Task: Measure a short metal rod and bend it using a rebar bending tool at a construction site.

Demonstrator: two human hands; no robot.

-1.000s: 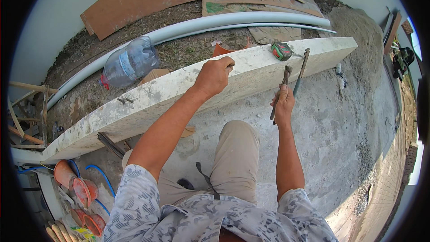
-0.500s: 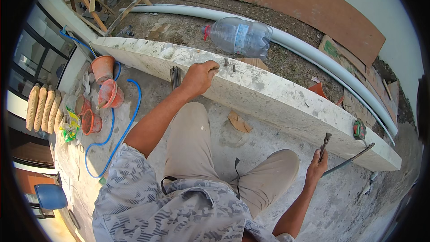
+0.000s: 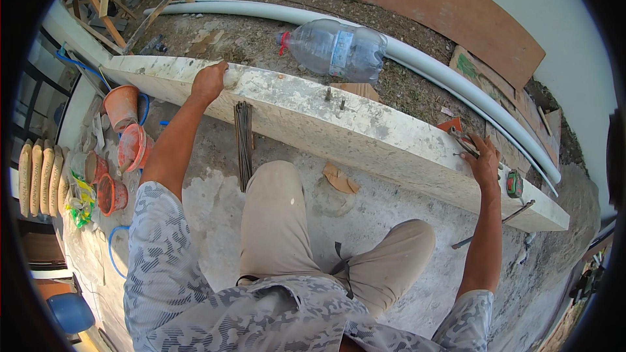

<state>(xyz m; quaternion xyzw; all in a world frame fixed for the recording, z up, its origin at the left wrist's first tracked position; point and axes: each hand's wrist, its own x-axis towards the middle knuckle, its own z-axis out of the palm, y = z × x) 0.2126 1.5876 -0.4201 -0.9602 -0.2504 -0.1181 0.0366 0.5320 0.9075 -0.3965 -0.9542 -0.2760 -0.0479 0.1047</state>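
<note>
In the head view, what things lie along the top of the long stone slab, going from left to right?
Left hand → two upright bolts → right hand → tape measure, all along the stone slab.

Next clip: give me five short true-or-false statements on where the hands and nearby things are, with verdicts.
1. The left hand rests on the slab. True.
2. The right hand hangs in the air, clear of the slab. False: it rests on the slab's top near its right end.
3. The bottle stands upright on the slab. False: it lies on its side on the ground behind it.
4. A bundle of rods leans against the slab's front. True.
5. A white pipe lies behind the slab. True.
</note>
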